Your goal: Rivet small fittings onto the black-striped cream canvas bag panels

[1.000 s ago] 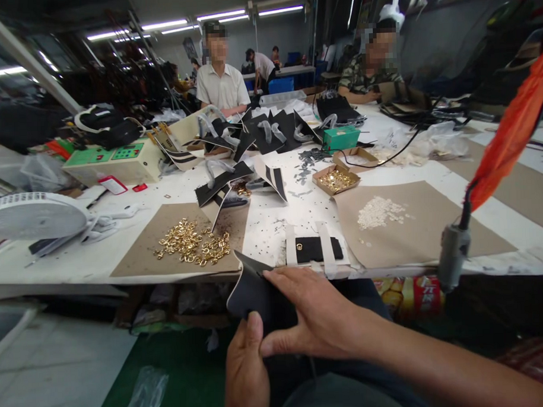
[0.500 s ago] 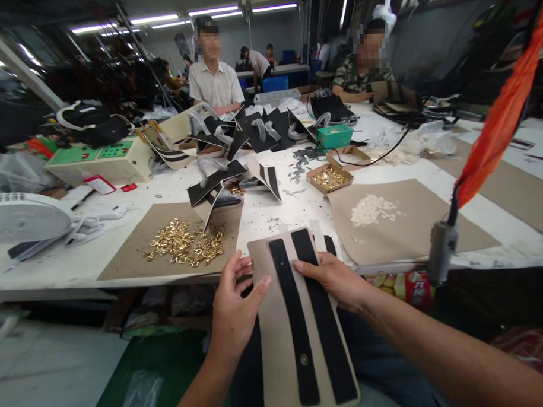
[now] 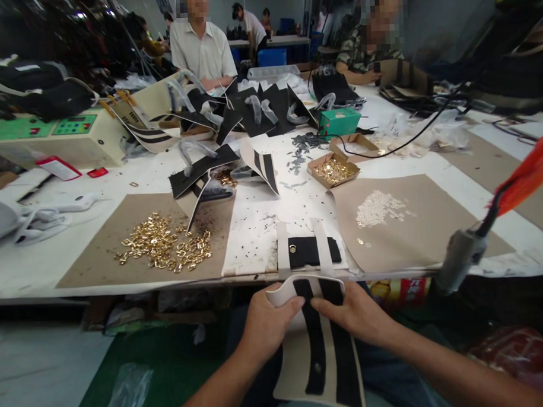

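Note:
A beige fabric panel [image 3: 299, 369] with two black stripes and a small metal snap lies over my lap, below the table's front edge. My left hand [image 3: 267, 325] grips its upper left corner, fingers curled over the bent top edge. My right hand [image 3: 358, 316] pinches the upper right part, fingers on the black stripes. On the table just ahead sits a black pad [image 3: 311, 251] held down by white tape, with a gold snap on it.
A pile of gold rings [image 3: 161, 250] lies on brown paper at left, white small parts [image 3: 378, 207] on brown paper at right. A cardboard box of gold pieces [image 3: 333, 169], striped panels [image 3: 261, 168], a beige control box [image 3: 59, 139]. Two people sit across. An orange-tipped tool [image 3: 467, 250] hangs at right.
The panel first showed its dark back, then was turned stripe side up and raised toward the table. Now it has dropped to my lap and both hands grip its top edge.

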Demonstrator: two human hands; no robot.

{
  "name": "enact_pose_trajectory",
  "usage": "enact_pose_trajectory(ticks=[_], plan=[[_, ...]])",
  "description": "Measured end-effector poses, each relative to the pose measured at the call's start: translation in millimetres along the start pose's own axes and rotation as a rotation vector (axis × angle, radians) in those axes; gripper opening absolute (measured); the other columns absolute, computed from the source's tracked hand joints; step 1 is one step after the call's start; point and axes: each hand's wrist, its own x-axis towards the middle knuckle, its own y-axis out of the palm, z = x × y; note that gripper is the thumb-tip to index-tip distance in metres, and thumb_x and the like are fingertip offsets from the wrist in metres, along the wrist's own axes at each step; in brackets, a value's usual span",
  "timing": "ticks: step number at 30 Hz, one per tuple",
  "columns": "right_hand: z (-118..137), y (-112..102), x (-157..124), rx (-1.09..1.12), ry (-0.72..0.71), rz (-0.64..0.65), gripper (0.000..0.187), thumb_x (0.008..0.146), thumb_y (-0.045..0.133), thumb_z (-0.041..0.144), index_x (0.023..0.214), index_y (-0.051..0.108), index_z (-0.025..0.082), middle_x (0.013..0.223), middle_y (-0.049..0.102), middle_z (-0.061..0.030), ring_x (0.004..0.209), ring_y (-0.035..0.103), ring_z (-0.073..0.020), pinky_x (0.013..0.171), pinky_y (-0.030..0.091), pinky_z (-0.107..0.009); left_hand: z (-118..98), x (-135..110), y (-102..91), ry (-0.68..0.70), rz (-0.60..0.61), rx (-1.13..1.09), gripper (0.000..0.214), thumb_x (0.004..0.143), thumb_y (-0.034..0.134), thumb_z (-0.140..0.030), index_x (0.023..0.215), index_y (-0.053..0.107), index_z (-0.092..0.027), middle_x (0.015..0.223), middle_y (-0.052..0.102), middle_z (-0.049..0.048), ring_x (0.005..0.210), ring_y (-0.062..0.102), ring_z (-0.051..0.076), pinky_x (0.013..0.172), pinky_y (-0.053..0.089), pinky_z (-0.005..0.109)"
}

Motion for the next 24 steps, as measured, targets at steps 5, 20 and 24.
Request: enact_pose_trajectory(ticks=[5,20,24], plan=[[21,-3,43,-0.213,-0.019,-0.191,0.023,0.090,0.067,0.041,0.095,0.077,0.021,0.092,0.078,-0.0045,0.087,0.072,-0.0277,0.076,0.058,-0.036,-34,42,-17.2,0.115,-0.113,0.133,0.030,0.078,0.074,-0.032,0.104,0.079,-0.017,0.099,0.081,0.0064,0.092,0.074,0.027,0.086,0.057,0.037],[24,-16,96,-0.656,0.062,-0.255,0.016,0.089,0.066,0.034,0.093,0.074,0.021,0.089,0.077,-0.0058,0.081,0.070,-0.0251,0.067,0.048,-0.030,-41,103,-28.6,0.129,-0.068,0.315,0.018,0.075,0.071,-0.024,0.090,0.079,-0.018,0.092,0.082,0.0038,0.085,0.074,0.026,0.079,0.057,0.035],[22,-16,100,-0.651,0.065,-0.267,0.015,0.088,0.067,0.034,0.091,0.074,0.021,0.086,0.077,-0.0049,0.080,0.070,-0.0249,0.068,0.048,-0.030,-39,106,-29.0,0.121,-0.078,0.301,0.015,0.076,0.070,-0.022,0.089,0.078,-0.018,0.090,0.081,0.0027,0.082,0.074,0.025,0.078,0.056,0.034]])
